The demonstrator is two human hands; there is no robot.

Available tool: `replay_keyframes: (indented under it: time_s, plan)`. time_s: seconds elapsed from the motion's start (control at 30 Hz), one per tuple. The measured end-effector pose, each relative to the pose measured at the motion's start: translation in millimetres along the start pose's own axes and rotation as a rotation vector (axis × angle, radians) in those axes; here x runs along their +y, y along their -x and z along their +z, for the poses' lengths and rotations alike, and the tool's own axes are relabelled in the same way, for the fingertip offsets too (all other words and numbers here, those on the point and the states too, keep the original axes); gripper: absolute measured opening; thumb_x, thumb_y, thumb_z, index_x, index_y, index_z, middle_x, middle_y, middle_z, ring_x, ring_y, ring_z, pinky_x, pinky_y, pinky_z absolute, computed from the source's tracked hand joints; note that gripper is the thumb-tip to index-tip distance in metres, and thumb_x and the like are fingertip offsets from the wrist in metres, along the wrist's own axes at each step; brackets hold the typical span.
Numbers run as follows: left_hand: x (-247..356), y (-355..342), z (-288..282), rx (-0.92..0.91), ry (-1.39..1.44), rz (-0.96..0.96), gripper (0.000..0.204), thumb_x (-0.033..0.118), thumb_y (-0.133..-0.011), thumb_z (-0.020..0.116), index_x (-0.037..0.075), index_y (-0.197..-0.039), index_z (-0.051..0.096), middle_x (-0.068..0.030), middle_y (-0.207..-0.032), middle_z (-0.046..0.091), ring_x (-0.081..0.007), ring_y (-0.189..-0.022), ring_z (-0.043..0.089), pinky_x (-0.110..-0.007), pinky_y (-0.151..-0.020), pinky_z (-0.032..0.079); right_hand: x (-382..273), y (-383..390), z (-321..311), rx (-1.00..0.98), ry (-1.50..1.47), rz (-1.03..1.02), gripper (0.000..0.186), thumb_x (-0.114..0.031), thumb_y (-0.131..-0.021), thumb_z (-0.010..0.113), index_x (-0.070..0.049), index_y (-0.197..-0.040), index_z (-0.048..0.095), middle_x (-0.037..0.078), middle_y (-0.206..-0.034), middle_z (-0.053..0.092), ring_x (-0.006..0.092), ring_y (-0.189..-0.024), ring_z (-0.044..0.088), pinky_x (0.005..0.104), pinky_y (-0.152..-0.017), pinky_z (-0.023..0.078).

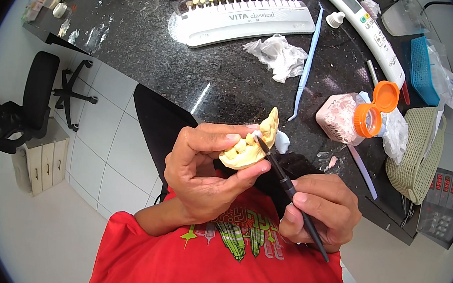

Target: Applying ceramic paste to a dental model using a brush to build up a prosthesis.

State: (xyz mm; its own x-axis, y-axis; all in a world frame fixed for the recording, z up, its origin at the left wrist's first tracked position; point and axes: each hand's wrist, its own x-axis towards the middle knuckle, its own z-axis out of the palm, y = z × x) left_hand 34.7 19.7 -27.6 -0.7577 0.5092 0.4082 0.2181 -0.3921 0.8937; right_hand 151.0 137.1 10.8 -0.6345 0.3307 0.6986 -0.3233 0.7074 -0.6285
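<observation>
My left hand (pixel 199 169) grips a pale yellow dental cast (pixel 238 157) with a small white piece among its teeth. In my right hand (pixel 322 207) is a slim black brush (pixel 280 177), its dark tip at the white piece on the cast. A white shallow piece (pixel 282 142) sits just right of the cast, partly hidden. Beyond my right hand stands a jar of pink powder (pixel 338 120) with an open orange lid, and a lilac spatula (pixel 362 172) lies near it.
A tooth shade guide (pixel 249 26), crumpled tissue (pixel 274 58), blue instrument (pixel 306 67) and white remote (pixel 367 37) lie on the dark speckled counter (pixel 126 42). Baskets (pixel 414 155) and a machine with red displays (pixel 447 192) are at right, a black chair (pixel 32 99) at left.
</observation>
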Motion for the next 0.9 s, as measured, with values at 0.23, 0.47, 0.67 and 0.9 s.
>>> replay_keyframes:
  time_s: [0.23,0.47,0.67,0.9]
  plan:
    - [-2,2,2,0.02,0.05,-0.035,0.051,-0.008,-0.067,0.081,0.001,-0.104,0.048,-0.0226,-0.103,0.062,-0.0252,-0.097,0.065,-0.031,-0.08,0.056,0,10,-3,0.057,0.025,-0.031,0.02,0.0,-0.07,0.069,0.003,-0.089,0.062,0.014,-0.076,0.063,0.0217,-0.058,0.065,0.0278,-0.049,0.056]
    - [4,3,-8,0.005,0.042,-0.134,0.046,-0.004,-0.074,0.077,0.003,-0.107,0.046,-0.023,-0.108,0.06,-0.0249,-0.103,0.062,-0.032,-0.088,0.052,2,13,-63,0.108,-0.06,-0.279,0.036,-0.029,-0.099,0.047,0.006,-0.107,0.053,0.026,-0.092,0.063,0.0232,-0.056,0.064,0.0269,-0.048,0.056]
    - [15,0,-3,-0.067,0.096,-0.092,0.047,-0.005,-0.073,0.077,0.002,-0.109,0.047,-0.021,-0.107,0.061,-0.0272,-0.105,0.062,-0.034,-0.09,0.053,-6,-16,-94,0.057,0.88,0.178,0.022,-0.005,-0.085,0.066,0.001,-0.105,0.063,0.017,-0.091,0.069,0.028,-0.08,0.068,0.0342,-0.072,0.054]
    - [28,-8,13,-0.206,0.216,-0.192,0.049,-0.007,-0.068,0.081,-0.005,-0.108,0.053,-0.0143,-0.097,0.066,-0.0247,-0.097,0.067,-0.031,-0.085,0.055,7,-12,-97,-0.087,1.165,0.272,0.022,-0.003,-0.082,0.068,-0.002,-0.103,0.067,0.017,-0.099,0.069,0.0281,-0.086,0.068,0.0323,-0.077,0.053]
